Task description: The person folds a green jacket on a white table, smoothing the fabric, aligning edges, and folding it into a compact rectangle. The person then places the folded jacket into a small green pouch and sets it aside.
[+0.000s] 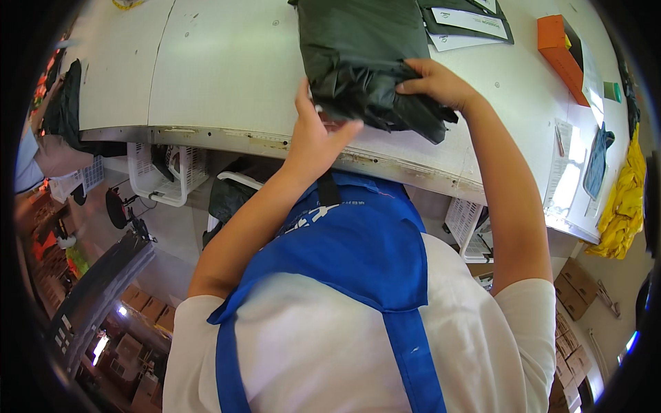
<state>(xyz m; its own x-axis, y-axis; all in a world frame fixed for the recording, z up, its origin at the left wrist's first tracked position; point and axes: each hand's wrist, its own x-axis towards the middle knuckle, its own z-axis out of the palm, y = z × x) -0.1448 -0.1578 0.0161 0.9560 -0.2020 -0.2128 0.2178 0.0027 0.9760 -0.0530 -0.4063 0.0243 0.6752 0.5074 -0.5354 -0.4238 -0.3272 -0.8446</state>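
Observation:
A dark green-black plastic mailing bag (365,41) lies at the far middle of the white table, its near end crumpled and bunched. My right hand (441,84) grips the bunched plastic from the right, thumb on top and fingers curled over it. On the left side of the bag is my left hand (318,134), with thumb and fingers spread apart and the fingertips at the bag's edge. Part of its fingers is hidden by the plastic. Whatever the bag contains cannot be seen.
Dark packages with white labels (468,23) lie just right of the bag. An orange box (561,58) stands at the far right, near a blue cloth (597,162) and yellow plastic (620,206). White baskets (165,175) sit below the table's metal front edge (227,136).

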